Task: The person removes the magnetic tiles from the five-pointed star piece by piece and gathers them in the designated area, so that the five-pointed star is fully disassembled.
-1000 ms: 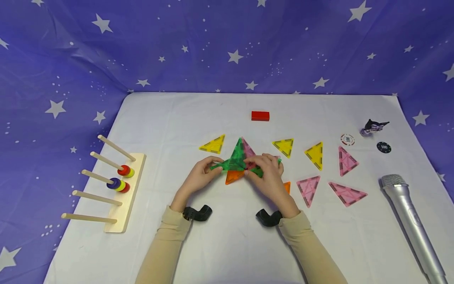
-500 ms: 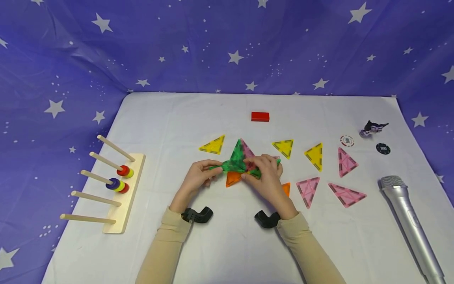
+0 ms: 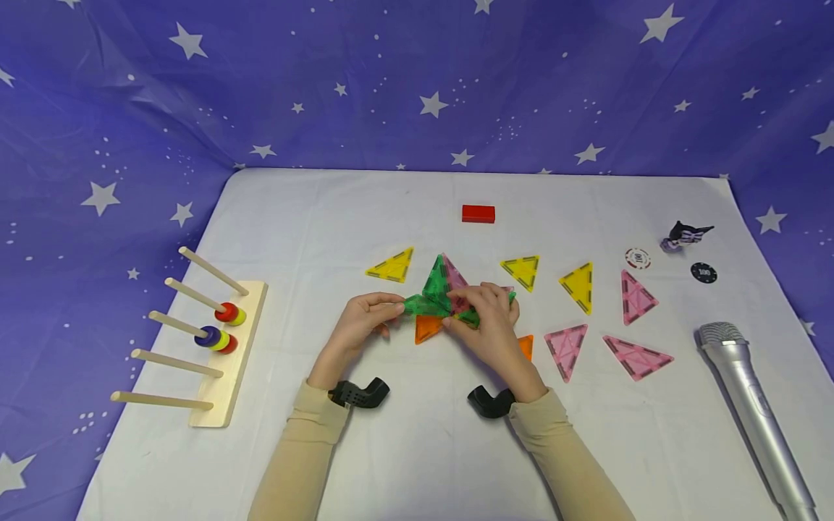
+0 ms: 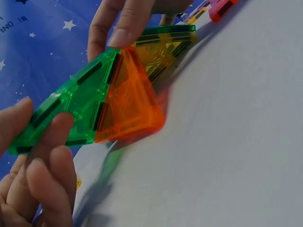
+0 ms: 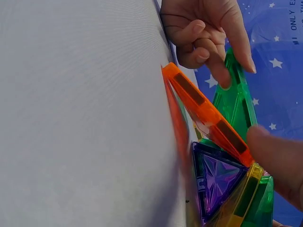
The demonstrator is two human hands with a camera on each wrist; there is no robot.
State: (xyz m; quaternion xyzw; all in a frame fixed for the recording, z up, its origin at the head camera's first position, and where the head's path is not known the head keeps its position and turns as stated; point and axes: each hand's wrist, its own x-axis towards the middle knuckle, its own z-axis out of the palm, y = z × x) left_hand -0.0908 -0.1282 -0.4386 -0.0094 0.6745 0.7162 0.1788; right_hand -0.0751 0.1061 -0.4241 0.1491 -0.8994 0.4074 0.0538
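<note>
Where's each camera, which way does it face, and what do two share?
Head: worn on the head, facing forward and down over the white tabletop; left hand, right hand and tan sleeves show.
Left wrist: worn there, facing the green triangular tile the left hand pinches; both hands partly show.
Right wrist: worn there, facing the orange tile; the left hand and part of the right hand show.
Both wrist views share the green triangular tile and orange tile.

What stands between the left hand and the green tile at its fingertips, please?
Nothing visible: the left hand pinches that green tile directly by its outer corner. The orange tile borders the opposite edge, outside this grip.
</note>
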